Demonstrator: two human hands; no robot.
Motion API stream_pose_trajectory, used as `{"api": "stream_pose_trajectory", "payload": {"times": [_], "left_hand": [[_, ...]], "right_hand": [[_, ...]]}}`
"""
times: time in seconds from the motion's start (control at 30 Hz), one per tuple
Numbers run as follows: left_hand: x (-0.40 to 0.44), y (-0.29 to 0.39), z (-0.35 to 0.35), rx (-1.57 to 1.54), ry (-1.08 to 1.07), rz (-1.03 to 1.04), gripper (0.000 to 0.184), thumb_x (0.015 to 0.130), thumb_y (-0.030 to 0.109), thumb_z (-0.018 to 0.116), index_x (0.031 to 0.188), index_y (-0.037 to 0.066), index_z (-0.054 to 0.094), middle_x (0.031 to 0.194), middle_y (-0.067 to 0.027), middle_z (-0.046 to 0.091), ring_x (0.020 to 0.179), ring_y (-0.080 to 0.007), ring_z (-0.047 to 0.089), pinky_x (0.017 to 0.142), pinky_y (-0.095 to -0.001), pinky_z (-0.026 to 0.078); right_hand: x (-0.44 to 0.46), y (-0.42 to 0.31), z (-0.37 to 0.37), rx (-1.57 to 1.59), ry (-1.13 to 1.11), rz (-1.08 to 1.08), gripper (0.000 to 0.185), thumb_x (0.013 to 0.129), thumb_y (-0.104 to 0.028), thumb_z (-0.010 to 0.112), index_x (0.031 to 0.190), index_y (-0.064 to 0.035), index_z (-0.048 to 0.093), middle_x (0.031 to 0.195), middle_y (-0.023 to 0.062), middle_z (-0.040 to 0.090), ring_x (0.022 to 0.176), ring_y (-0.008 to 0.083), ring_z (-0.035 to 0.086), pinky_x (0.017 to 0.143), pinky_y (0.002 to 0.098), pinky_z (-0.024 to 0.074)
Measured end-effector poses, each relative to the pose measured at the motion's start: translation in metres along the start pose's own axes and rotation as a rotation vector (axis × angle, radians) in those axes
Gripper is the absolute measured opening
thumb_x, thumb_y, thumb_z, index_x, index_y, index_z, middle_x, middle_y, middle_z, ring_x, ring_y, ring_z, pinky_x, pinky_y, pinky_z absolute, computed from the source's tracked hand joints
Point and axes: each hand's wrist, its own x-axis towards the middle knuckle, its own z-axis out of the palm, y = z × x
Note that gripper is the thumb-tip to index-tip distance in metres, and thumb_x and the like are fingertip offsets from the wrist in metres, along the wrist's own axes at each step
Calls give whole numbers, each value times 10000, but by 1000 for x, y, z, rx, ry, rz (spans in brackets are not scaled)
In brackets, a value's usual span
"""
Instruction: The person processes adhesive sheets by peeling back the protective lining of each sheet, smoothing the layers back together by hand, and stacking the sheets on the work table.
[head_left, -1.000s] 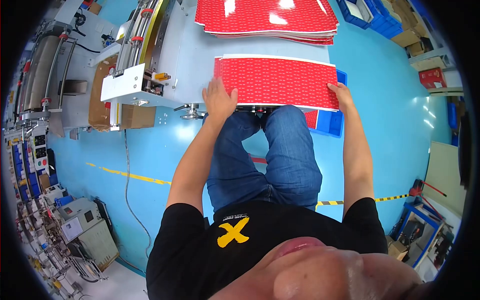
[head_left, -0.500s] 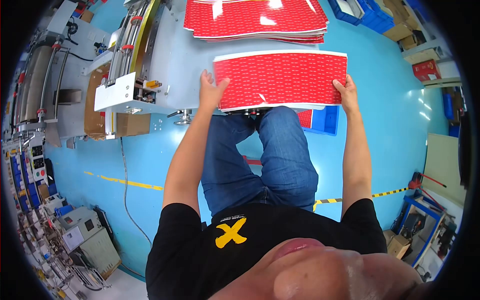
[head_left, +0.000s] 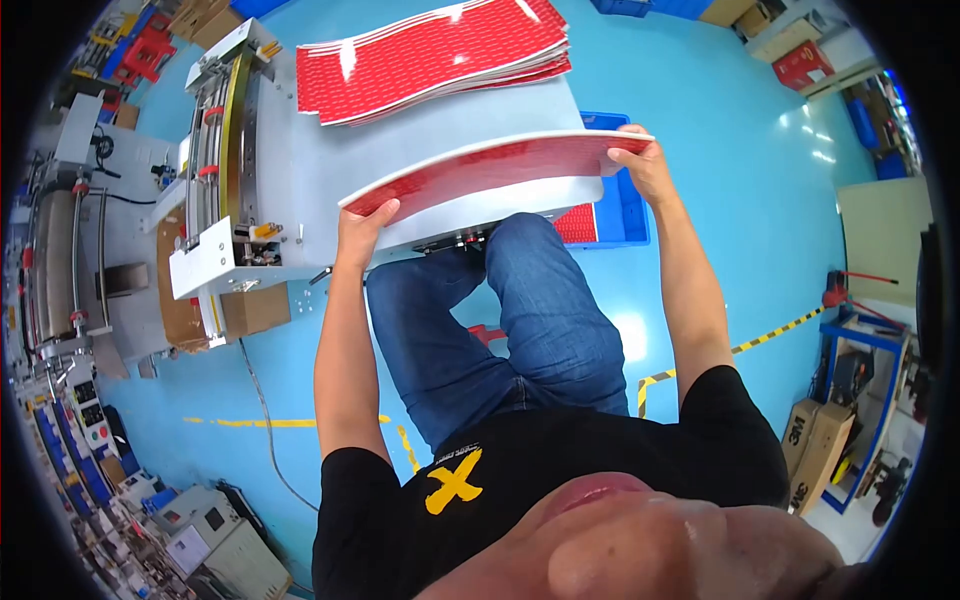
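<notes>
Your left hand (head_left: 360, 232) grasps the near left corner of the red sheets (head_left: 490, 168), thumb laid along the printed face. Your right hand (head_left: 642, 168) grips the opposite end, thumb on the face and fingers behind the edge. The pale edge looks thick enough for more than one sheet, but you could not count the layers from here. You hold them by the two short ends, probably because something this long and limp would sag or slide apart with one end free. They stand tipped up in front of you, the top edge bowed in a long curve; the ends seem to be carrying the load, and the bow likely gives some stiffness. Whether the lower edge touches the bench (head_left: 310, 160) cannot be told.

Beyond them, across a strip of bare bench top, lies a stack (head_left: 440, 55) of similar red sheets, its edges a little uneven. It sits toward the far side, which leaves you working room in front. To your right, just past the bench edge and lower down, a blue bin (head_left: 625, 210) holds more red printed material (head_left: 577, 225), within easy reach. At the bench's left end stands a machine with rollers (head_left: 210, 150), well apart from your grip.
</notes>
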Motion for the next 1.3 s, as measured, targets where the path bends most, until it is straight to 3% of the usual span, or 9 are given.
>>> {"api": "stream_pose_trajectory", "payload": {"times": [0.17,0.33,0.5,0.67,0.8,0.97,1.07,1.17,1.3], "left_hand": [[15,9,7,339,67,-47,281,886,170,735,1112,16,672,1059,-84,703,906,-153,661,809,-315,533],[47,67,44,-183,-181,-168,304,924,183,694,1149,-8,623,1038,-105,705,895,-166,686,793,-318,567],[67,90,101,-168,-454,-265,323,945,203,665,1176,-12,594,1054,-106,695,871,-168,698,766,-300,581],[70,85,174,106,-564,-364,287,906,204,715,1049,-37,654,936,-116,722,761,-162,711,680,-280,579],[82,57,224,2,-525,-435,320,963,284,636,1066,-19,627,965,-121,714,801,-143,685,709,-264,547],[19,11,239,392,-318,-25,265,944,266,628,1027,15,651,953,-134,707,800,-231,686,738,-351,532],[-41,8,245,708,-396,438,155,847,158,690,952,44,675,927,-116,697,832,-307,663,779,-403,510],[-58,11,245,796,-327,658,155,795,108,711,937,60,669,936,-100,702,885,-310,648,831,-407,479],[-57,4,239,776,-242,560,117,791,75,708,894,58,654,916,-88,699,866,-297,643,842,-405,462]], "right_hand": [[0,-12,3,-98,81,107,267,867,-120,739,1100,-17,661,1092,83,699,954,152,662,863,320,534],[-32,-37,-48,197,148,235,330,882,-111,706,1185,-23,608,1061,104,706,908,193,699,821,352,580],[-132,-27,-91,376,113,385,611,812,-99,765,1343,-26,472,1248,133,619,1089,227,647,913,397,564],[-237,-8,-102,367,256,501,638,794,-117,784,1343,-18,474,1239,127,627,1095,241,644,945,404,550],[-329,43,-114,515,532,409,593,824,-86,740,1346,-9,469,1241,136,625,1102,262,643,955,410,547],[-372,74,-126,535,864,398,478,909,24,574,1370,-20,457,1277,133,595,1140,270,616,955,418,545],[-326,96,-132,459,906,324,452,915,12,596,1348,-7,471,1282,131,589,1132,254,614,963,407,531],[-254,144,-146,457,870,316,419,907,5,617,1311,-12,506,1232,129,620,1084,248,633,934,397,537],[-155,212,-139,439,895,367,333,922,4,597,1246,-48,544,1148,110,665,992,244,672,840,416,577]]}}
